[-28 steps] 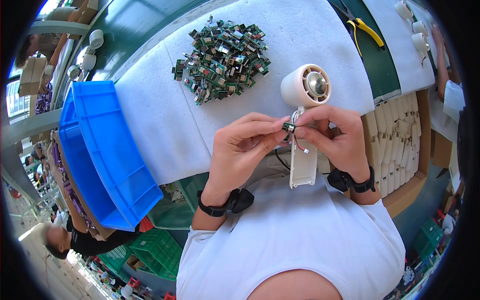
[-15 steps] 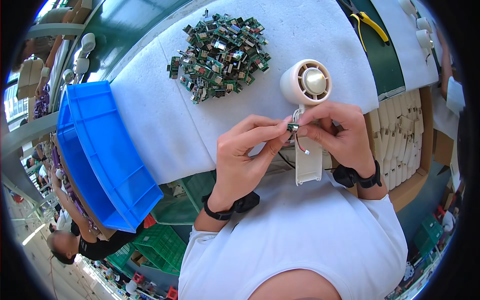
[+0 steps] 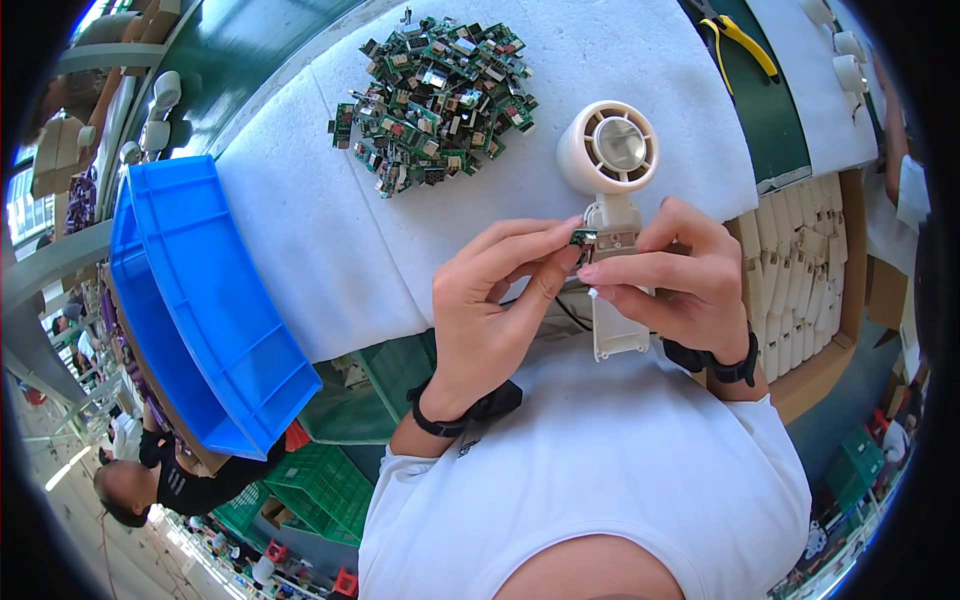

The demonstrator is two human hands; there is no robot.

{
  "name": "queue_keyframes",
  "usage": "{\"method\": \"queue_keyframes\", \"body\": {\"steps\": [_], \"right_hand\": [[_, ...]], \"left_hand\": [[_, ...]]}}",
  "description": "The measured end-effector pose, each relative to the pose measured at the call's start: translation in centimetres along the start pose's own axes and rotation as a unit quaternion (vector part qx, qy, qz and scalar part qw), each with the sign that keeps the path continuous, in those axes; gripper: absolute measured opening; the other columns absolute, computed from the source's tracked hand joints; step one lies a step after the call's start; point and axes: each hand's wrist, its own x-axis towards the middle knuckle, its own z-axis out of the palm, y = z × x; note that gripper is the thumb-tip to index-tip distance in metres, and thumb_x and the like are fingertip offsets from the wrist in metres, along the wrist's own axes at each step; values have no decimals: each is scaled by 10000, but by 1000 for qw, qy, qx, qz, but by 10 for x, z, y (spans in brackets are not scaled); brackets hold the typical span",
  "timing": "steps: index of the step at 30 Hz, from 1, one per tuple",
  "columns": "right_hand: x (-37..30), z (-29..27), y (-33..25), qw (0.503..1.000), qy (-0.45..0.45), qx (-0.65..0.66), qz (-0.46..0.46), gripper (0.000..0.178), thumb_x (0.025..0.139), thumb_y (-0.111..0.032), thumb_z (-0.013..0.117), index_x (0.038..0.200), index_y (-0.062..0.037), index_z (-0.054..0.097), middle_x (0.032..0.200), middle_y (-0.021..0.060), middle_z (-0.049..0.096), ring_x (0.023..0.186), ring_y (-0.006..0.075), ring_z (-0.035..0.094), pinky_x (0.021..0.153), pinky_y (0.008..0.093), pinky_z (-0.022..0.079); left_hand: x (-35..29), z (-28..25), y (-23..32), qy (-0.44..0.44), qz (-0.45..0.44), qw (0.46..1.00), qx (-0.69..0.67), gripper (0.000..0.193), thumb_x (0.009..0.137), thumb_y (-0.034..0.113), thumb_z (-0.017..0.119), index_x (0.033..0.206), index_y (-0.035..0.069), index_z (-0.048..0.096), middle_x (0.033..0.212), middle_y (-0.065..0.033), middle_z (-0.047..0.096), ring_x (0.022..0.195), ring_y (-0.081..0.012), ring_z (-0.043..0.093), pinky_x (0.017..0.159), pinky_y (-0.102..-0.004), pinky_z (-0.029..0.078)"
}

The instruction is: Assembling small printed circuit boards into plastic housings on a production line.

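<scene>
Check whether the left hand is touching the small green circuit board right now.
Touching. The head view shows the left hand with its thumb and fingertips closed on the small green circuit board.

The fan head (image 3: 578, 160) is showing cream, its hub (image 3: 619, 144) silver. The circuit board (image 3: 583, 238) is showing green. The far board pile (image 3: 440, 105) is displaying green flecked with silver and black. The left bin (image 3: 230, 295) is showing plain blue, the far-right pliers (image 3: 746, 43) yellow and black.
</scene>
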Motion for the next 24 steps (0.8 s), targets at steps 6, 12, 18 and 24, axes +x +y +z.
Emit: {"method": "queue_keyframes", "body": {"steps": [6,12,18,24], "right_hand": [[4,6,3,998,-40,-35,-36,308,671,-53,847,955,-164,806,709,-15,510,564,125,482,500,263,379],[8,7,-6,999,-10,-43,-18,223,673,-21,816,872,-106,759,677,-13,479,510,103,433,465,262,339],[8,11,-6,989,68,-122,47,171,694,-3,780,832,-71,706,685,-1,485,501,85,420,453,255,324],[11,11,-7,992,56,-104,52,168,715,9,778,855,-55,711,694,6,480,509,71,404,459,245,314]], "left_hand": [[0,0,-1,-5,-12,1000,10,287,923,-118,636,1192,-41,698,1174,-166,683,1021,-177,680,854,-267,574],[0,-1,-1,5,-15,1000,17,278,914,-97,657,1178,-26,711,1143,-136,696,1000,-177,694,866,-280,587],[0,0,0,5,13,998,68,273,896,-90,676,1150,-5,730,1098,-123,714,975,-175,708,838,-279,595],[2,-2,1,6,112,976,184,294,876,-114,685,1138,4,742,1086,-146,715,911,-185,713,782,-274,585]]}}
